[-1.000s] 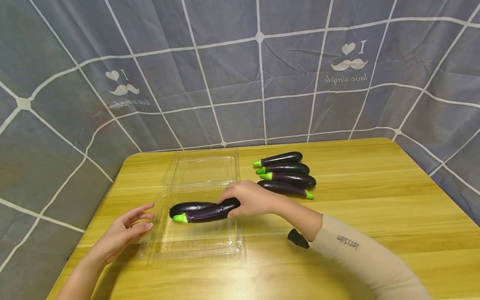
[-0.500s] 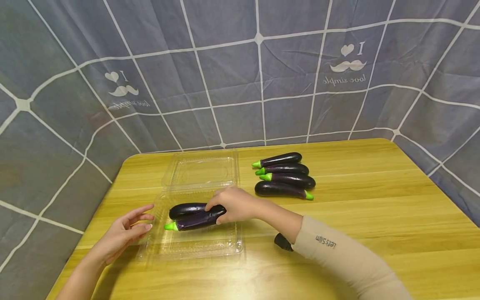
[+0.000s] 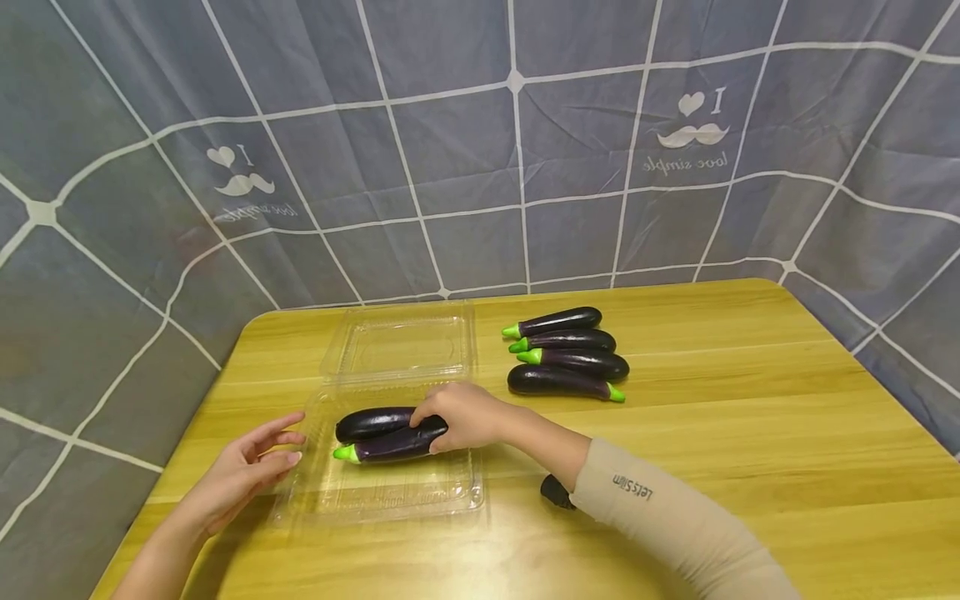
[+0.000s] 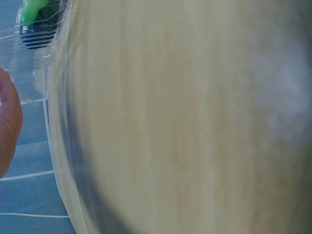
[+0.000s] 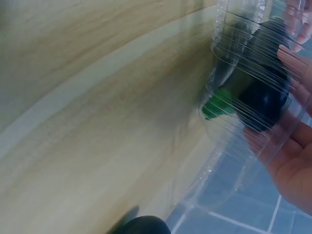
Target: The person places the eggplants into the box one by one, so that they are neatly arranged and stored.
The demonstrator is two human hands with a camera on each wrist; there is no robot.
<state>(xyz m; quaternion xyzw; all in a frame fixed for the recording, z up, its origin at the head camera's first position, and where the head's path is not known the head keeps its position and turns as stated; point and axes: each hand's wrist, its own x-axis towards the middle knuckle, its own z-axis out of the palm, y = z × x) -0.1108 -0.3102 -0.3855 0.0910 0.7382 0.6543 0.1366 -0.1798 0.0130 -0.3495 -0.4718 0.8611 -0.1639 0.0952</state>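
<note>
A clear plastic clamshell container lies opened out on the table, its lid folded toward the wall. Two eggplants are in the base, side by side. My right hand grips the right end of the front eggplant, whose green stem points left. Just behind it is the other eggplant, its right end hidden by the fingers. The right wrist view shows the hand partly through the ribbed plastic. At the container's left side, my left hand has loosely bent fingers and holds nothing; whether it touches the rim I cannot tell.
Several eggplants lie stacked in a row on the wooden table, right of the lid. A small black object shows beside the right sleeve. A grey checked cloth rises behind the table and along its sides.
My right hand has moved left and slightly forward toward me, bringing the held eggplant from across the other one down alongside it. The left hand has stayed in place.
</note>
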